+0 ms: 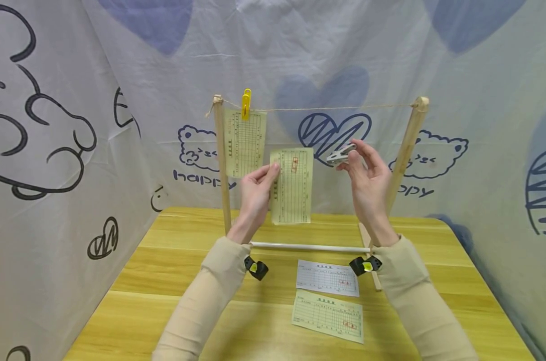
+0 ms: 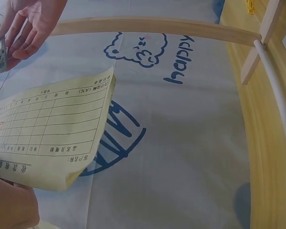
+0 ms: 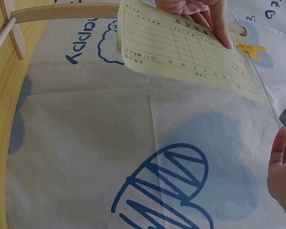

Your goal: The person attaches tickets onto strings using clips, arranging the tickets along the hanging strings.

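My left hand (image 1: 257,193) pinches a pale yellow receipt slip (image 1: 293,190) by its left edge, holding it upright below the string (image 1: 327,108). In the right wrist view the printed slip (image 3: 181,52) shows its table lines, with the left thumb over it. My right hand (image 1: 370,180) grips a grey clothespin (image 1: 340,154) between thumb and fingers, right of the slip and apart from it. A second yellow slip (image 1: 245,145) hangs at the string's left end under a yellow clothespin (image 1: 246,104).
Two wooden posts (image 1: 408,145) carry the string, with a white rod (image 1: 309,247) low between them. On the wooden table (image 1: 164,286) lie a white slip (image 1: 327,278) and another yellow slip (image 1: 328,316). Printed cloth (image 1: 327,50) hangs behind.
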A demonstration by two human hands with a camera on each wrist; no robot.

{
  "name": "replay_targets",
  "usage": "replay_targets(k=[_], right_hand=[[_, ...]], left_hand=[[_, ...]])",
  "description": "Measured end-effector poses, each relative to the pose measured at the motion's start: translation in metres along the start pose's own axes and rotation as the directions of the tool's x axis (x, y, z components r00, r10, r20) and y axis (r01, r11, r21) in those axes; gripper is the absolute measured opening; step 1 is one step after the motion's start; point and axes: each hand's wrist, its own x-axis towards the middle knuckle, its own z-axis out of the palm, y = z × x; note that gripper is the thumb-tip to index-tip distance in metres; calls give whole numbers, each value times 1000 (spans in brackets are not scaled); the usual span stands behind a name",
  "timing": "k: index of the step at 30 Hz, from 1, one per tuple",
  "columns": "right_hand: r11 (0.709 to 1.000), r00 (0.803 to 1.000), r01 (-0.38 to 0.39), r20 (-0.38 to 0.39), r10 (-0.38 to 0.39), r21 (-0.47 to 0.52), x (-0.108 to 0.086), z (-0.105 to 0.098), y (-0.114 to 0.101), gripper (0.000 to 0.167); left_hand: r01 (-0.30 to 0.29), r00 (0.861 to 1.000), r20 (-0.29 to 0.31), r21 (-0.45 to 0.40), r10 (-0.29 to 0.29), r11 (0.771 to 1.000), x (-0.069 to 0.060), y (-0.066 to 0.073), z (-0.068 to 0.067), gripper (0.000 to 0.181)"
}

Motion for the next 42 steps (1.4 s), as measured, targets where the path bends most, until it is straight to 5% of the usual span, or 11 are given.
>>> replay_targets(k=[14,30,42], right_hand=[[996,997,69,39,-67,-56,26,20,-5,40],[996,995,79,64,-77,-32,55,43,-15,35],[987,991,108,97,-96,-118,68,53,-14,27]], left_hand=[[-34,999,-10,-19,34,999,10,11,6,28],[-45,999,-14,-44,44,998,19,20,13,28],[-66,998,-24,-44,65,997,24,23,17,27]])
